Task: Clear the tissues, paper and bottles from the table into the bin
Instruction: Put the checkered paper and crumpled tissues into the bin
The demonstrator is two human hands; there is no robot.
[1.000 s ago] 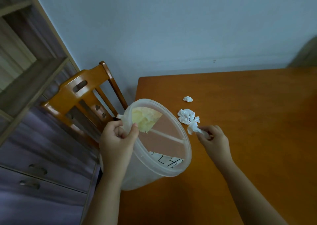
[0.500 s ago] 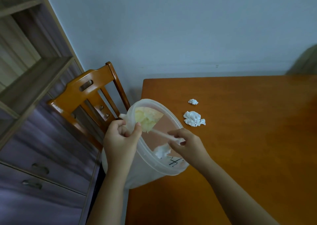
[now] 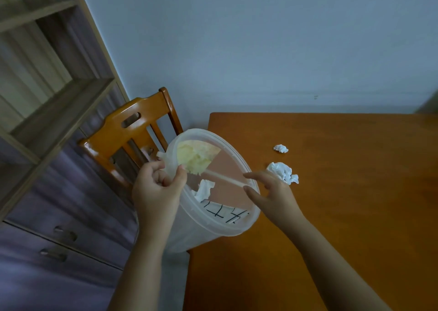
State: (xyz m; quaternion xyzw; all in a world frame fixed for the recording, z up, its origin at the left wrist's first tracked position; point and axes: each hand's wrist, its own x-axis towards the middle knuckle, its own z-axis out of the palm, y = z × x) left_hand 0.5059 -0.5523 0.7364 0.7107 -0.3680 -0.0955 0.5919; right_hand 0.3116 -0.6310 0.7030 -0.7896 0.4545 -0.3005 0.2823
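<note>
A translucent plastic bin (image 3: 227, 227) is held tilted at the table's left edge. My left hand (image 3: 157, 189) grips its near-left rim. Inside lie a white tissue (image 3: 204, 189), a crumpled yellowish paper (image 3: 194, 156) and a sheet with black marks (image 3: 225, 213). My right hand (image 3: 272, 192) hovers over the bin's right rim, fingers spread, holding nothing. On the orange wooden table (image 3: 343, 215), a larger crumpled tissue (image 3: 283, 172) lies just beyond my right hand. A small tissue ball (image 3: 281, 148) sits farther back.
A wooden chair (image 3: 132, 132) stands left of the table, behind the bin. A shelf unit (image 3: 47, 97) with drawers (image 3: 59, 239) fills the left side. A pale wall runs behind the table.
My right hand picked a tissue off the table, carried it left over the bin and let it go. The tissue now lies inside, and the hand has opened.
</note>
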